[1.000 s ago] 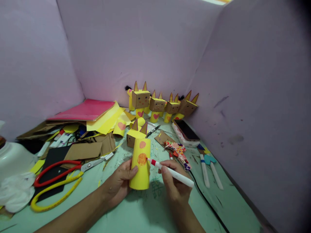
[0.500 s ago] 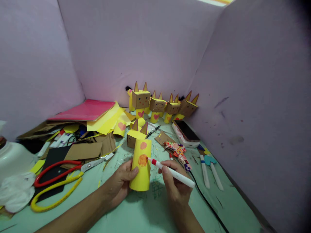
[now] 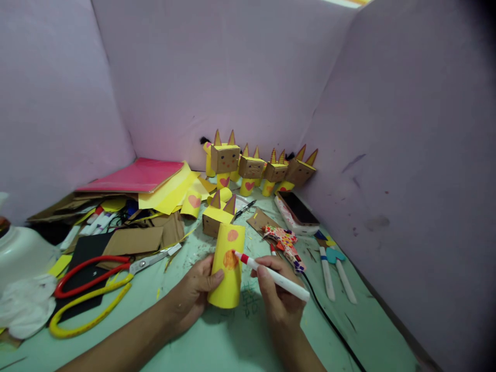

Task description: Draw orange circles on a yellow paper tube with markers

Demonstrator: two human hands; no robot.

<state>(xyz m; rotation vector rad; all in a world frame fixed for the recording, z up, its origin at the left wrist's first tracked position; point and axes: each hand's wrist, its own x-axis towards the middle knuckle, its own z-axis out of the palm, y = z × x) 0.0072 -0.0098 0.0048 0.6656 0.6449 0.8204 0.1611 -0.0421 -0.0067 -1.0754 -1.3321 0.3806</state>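
Observation:
A yellow paper tube (image 3: 226,292) with two orange-red spots stands tilted in my left hand (image 3: 199,287), whose thumb presses on its front. My right hand (image 3: 281,294) is closed around a white marker (image 3: 287,284) with a red collar. The marker's tip touches the larger, lower spot on the tube. Just behind the tube lies a yellow-topped cardboard head (image 3: 217,216) with two pointed ears.
Scissors (image 3: 93,276), dark card and a pink folder (image 3: 135,175) on yellow paper lie left. Several cardboard-headed figures (image 3: 251,168) stand at the back. On the right are a phone (image 3: 297,208), a patterned object (image 3: 284,243) with a black cable, and two white markers (image 3: 327,274).
The yellow tube has shifted slightly right and tilted a little more in my left hand. The marker's tip now sits nearer the middle of the lower spot.

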